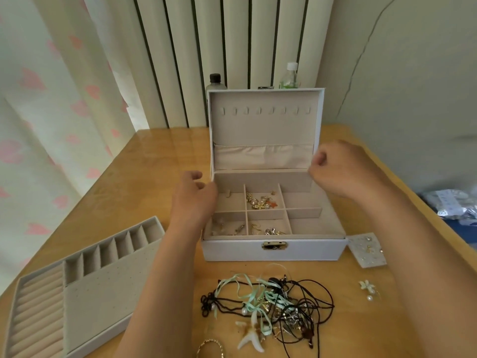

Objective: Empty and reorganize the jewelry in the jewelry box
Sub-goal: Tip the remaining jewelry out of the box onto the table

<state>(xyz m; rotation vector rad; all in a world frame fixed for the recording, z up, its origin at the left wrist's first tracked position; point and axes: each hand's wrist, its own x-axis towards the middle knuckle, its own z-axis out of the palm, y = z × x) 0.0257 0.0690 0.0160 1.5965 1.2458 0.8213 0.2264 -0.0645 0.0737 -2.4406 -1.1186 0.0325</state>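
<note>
Jewelry box (227, 250) sits mid-surface, lid upright, with earrings (260, 201) in its middle compartments. I see the left hand (193, 196) at the box's 9 o'clock wall, fingers loosely curled and holding nothing. The right hand (333, 171) is at 2 o'clock by the lid edge, fingers curled; I cannot tell if it pinches anything. Tangled necklaces (271, 301) lie at 6 o'clock, a tray insert (103, 293) at 8.

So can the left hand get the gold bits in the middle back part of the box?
Probably yes. The lid stands open, nothing covers the gold pieces, and the left hand is at the left edge of the jewelry box, close by. Only low dividers lie between.
</note>
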